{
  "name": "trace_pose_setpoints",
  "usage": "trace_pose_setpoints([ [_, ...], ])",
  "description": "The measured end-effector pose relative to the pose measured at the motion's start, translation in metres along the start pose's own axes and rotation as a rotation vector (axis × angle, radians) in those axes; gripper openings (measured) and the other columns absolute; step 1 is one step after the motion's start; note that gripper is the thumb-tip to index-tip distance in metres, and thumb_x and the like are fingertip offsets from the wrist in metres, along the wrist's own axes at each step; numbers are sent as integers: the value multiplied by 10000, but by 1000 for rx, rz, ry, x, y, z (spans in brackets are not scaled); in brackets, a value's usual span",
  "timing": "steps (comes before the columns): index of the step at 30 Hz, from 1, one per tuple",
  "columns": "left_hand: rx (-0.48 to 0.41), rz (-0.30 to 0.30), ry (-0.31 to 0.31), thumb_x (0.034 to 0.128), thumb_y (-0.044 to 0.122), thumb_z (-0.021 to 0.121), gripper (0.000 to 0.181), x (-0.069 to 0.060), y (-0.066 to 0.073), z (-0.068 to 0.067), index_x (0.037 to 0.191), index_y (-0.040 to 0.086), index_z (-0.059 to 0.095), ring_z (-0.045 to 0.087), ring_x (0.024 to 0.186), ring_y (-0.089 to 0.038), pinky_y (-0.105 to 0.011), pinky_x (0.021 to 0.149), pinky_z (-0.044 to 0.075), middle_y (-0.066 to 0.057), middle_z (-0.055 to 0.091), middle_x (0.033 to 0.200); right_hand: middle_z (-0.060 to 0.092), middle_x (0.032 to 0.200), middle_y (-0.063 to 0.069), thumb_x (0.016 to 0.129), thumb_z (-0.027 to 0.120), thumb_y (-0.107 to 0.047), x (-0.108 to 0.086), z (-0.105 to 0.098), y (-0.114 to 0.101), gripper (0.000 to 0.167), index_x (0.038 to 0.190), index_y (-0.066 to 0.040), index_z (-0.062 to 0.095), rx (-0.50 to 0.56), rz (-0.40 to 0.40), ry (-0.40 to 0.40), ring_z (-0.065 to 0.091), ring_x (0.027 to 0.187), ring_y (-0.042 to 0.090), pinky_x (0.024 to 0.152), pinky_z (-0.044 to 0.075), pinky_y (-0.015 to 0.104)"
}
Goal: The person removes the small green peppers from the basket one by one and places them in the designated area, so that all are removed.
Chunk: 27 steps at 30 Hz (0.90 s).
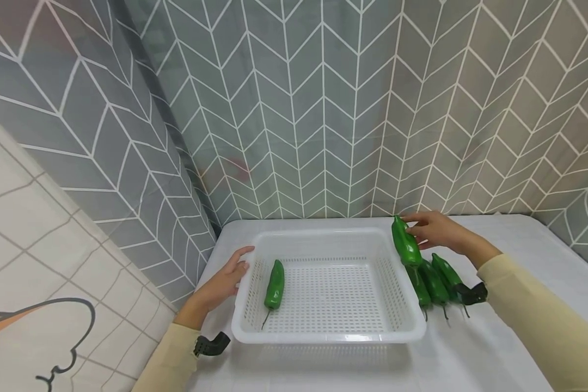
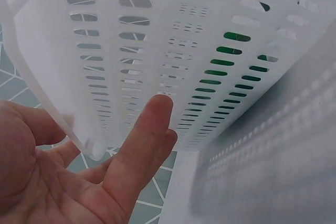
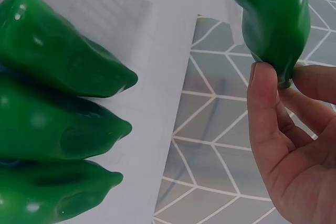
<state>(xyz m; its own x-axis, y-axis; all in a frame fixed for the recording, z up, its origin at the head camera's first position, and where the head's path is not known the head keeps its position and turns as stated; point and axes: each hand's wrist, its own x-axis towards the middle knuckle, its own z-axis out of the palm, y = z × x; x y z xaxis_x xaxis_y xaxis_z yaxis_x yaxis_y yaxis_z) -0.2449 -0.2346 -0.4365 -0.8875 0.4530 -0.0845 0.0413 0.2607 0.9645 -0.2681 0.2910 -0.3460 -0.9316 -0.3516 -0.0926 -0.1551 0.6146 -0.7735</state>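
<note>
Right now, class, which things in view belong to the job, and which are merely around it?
In the job:
basket, left hand at its rim
held pepper, in the right hand
inside pepper, in the basket
three peppers beside the basket

Merely around:
table
patterned cloth
tiled surface

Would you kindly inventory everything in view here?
Chevron-patterned backdrop: count unclear, grey and white, rear, left
Tiled surface with cartoon: 1, white, left
Smooth table: 1, white, foreground
Perforated rectangular plastic basket: 1, white, tabletop
Long glossy pepper: 1, green, inside basket
Long glossy peppers: 3, green, right of basket
Raised pepper: 1, green, near basket's right rim
Long sleeves: 2, pale yellow, forearms
Curved wrist pieces: 2, black, wrists
Left hand: 1, bare, basket's left rim
Right hand: 1, bare, pinching raised pepper
</note>
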Motion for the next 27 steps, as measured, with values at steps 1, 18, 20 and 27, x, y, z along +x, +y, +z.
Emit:
trace_pose_setpoints([
  [1, 1, 5, -5, 1132, 330, 333, 513, 0, 0, 0, 1602, 283, 131, 588, 1220, -332, -468, 871, 568, -219, 384, 1534, 586, 1269, 337, 1061, 523, -118, 0, 0, 2, 544, 1492, 148, 325, -3, 2, -2, 684, 994, 315, 852, 577, 493],
  [18, -6, 6, -1, 1136, 312, 321, 497, -1, 3, 0, 1599, 301, 139, 591, 1212, -322, -464, 858, 571, -203, 389, 1534, 582, 1239, 342, 1072, 493, -107, -11, -7, 13, 505, 1476, 157, 343, -47, 49, 32, 681, 991, 326, 842, 578, 506],
  [20, -7, 6, 0, 1137, 305, 321, 498, -1, 3, 0, 1600, 296, 137, 593, 1208, -317, -463, 854, 573, -205, 388, 1532, 580, 1241, 342, 1073, 492, -106, -13, -8, 14, 504, 1478, 154, 343, -47, 54, 31, 677, 987, 313, 841, 578, 507],
  [27, -9, 2, 2, 1133, 309, 340, 512, -3, 4, 1, 1601, 273, 136, 607, 1184, -305, -455, 846, 578, -219, 396, 1519, 578, 1252, 343, 1072, 487, -101, -17, -8, 21, 503, 1480, 153, 336, -28, 72, 23, 676, 983, 276, 854, 569, 527],
])
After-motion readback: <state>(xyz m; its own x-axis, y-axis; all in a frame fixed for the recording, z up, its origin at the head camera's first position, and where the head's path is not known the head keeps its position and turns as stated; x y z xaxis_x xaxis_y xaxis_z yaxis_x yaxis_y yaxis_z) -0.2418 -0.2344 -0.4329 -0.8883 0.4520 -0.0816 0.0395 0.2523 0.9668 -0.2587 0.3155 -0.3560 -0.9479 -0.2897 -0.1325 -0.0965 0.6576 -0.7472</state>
